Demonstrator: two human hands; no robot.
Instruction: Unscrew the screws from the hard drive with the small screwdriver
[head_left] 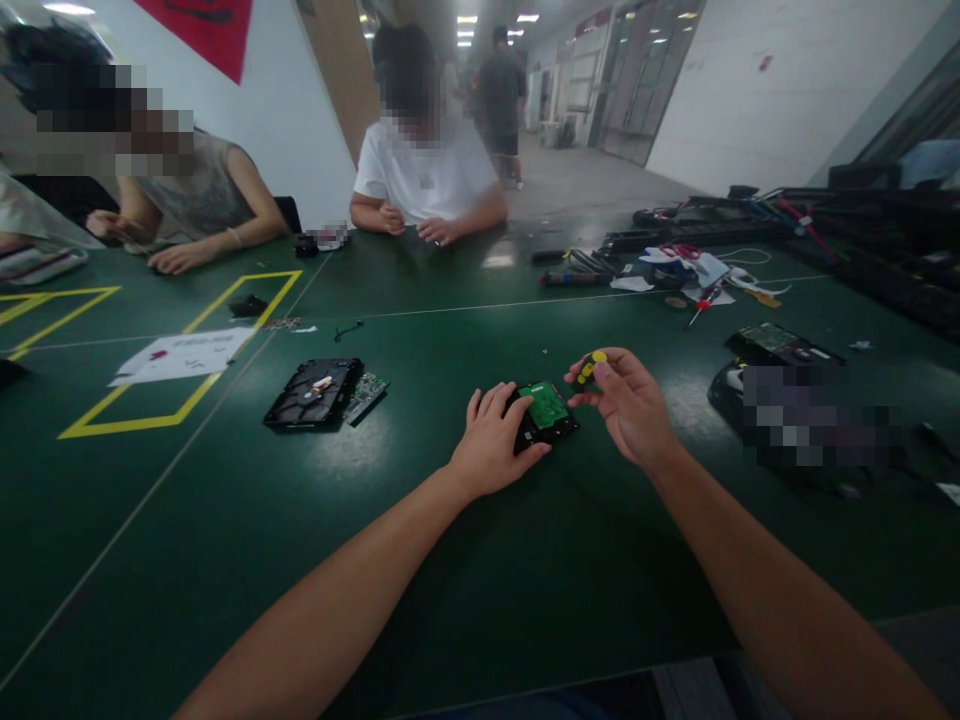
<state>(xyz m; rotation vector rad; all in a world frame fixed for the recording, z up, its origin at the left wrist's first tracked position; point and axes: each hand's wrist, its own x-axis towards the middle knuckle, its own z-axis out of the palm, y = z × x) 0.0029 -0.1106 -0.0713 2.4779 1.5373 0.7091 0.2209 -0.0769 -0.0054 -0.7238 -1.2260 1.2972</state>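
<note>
A hard drive (545, 412) with a green circuit board on its upper face lies on the table in front of me. My left hand (491, 440) steadies it, fingers over its left side and thumb along its near edge. Pinched in my right hand (626, 405), just right of the drive and above the table, is a short yellow-and-black screwdriver (591, 368). Its tip is too small to make out. To the left lies a black hard drive casing (315, 393), with a loose circuit board (367, 398) beside it.
The green table (420, 560) bears a paper sheet (184, 355) within yellow tape at left. At right are a red screwdriver (702, 306), cables (589, 265), another circuit-board device (780, 343) and a dark, partly blurred object (727, 390). Two people sit across the table.
</note>
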